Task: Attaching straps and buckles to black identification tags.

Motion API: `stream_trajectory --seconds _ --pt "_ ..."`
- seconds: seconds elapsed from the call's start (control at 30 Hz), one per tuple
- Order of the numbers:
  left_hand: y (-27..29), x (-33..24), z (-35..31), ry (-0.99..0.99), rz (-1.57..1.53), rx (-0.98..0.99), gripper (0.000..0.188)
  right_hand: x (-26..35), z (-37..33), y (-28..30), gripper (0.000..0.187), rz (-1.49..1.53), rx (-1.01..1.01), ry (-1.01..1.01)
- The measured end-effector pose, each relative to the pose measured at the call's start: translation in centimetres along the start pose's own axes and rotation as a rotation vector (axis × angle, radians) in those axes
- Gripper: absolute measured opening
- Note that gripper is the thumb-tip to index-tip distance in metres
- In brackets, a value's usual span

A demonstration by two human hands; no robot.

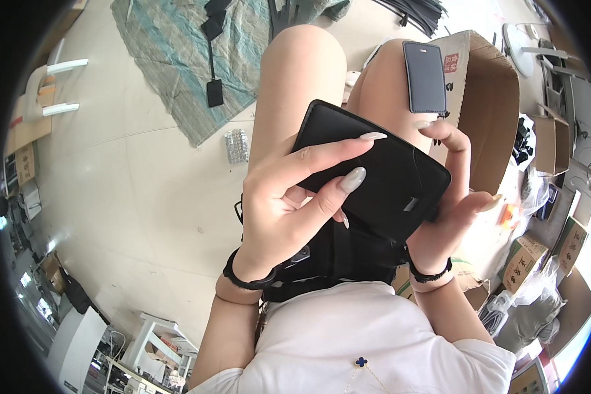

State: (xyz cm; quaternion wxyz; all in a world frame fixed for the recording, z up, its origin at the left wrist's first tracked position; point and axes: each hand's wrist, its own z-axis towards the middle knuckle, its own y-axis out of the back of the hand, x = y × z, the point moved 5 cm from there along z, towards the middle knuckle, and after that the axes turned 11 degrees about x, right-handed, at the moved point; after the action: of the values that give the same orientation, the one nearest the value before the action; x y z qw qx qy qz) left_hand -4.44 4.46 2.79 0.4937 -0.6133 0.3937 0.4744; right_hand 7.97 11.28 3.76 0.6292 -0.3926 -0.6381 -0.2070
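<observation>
A flat black leather wallet [381, 174] with rounded corners and a small silvery plate near its right end is held tilted above my lap. My left hand [292, 190] is closed on its left part, with the thumb and index finger lying on the upper face. At the right end, my right hand [450, 197] bears the wallet against its palm. Its index finger curls near the far edge and its thumb sticks out to the side; the other fingers are hidden. A dark stitched badge holder [425, 77] with a slot lies on my right leg.
An open cardboard box [489, 105] stands beside my right leg. Ahead on the left, a greenish woven sheet [177, 59] covers the floor, with black flat pieces [215, 93] on it. A clear plastic bubble piece [237, 146] lies nearby. More boxes [525, 262] and bags are at right.
</observation>
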Motion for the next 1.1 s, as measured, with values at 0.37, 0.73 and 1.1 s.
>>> stream_trajectory --seconds 0.37,0.73,1.1 --pt "-0.9 0.9 0.9 0.061 -0.003 -0.002 0.023 0.0 0.3 0.6 0.064 -0.059 0.198 0.047" --pt "-0.3 1.7 1.7 0.054 0.256 0.065 0.025 -0.3 0.6 1.5 0.038 -0.124 0.169 0.223" --pt "-3.0 -0.7 0.5 -0.493 0.953 0.070 0.031 -0.7 0.3 0.5 0.041 0.167 0.206 -0.023"
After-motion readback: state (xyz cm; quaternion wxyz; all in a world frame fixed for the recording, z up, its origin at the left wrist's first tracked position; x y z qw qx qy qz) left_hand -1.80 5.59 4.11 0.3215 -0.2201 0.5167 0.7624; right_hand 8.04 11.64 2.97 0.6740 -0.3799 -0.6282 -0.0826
